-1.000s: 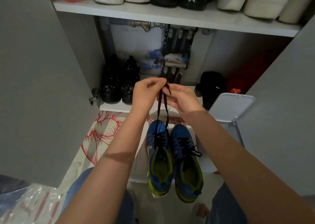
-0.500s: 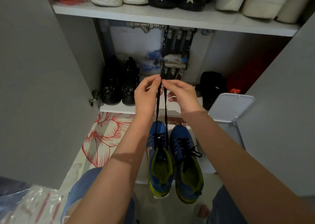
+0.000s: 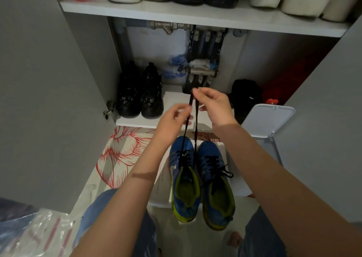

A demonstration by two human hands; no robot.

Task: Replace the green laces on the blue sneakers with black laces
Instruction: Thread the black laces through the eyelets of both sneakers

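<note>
Two blue sneakers with yellow-green linings stand side by side on a white sheet on the floor. The left sneaker [image 3: 183, 180] has a black lace [image 3: 195, 131] threaded through it, and both lace ends run straight up. My right hand [image 3: 213, 106] pinches the two ends together at the top. My left hand [image 3: 174, 119] sits lower and pinches one strand partway down. The right sneaker [image 3: 215, 182] carries a black lace tied in a bow. No green laces are visible.
An open cabinet is ahead: black shoes [image 3: 140, 92] on its lower shelf, a black bag [image 3: 246, 96], pipes behind. A white bin lid [image 3: 268, 119] stands open at right. Grey doors flank both sides. A red floral mat [image 3: 121, 155] and a plastic bag [image 3: 33, 235] lie at left.
My left hand has slid down from the lace ends to a lower point on one strand. My right hand now holds both ends alone at the top.
</note>
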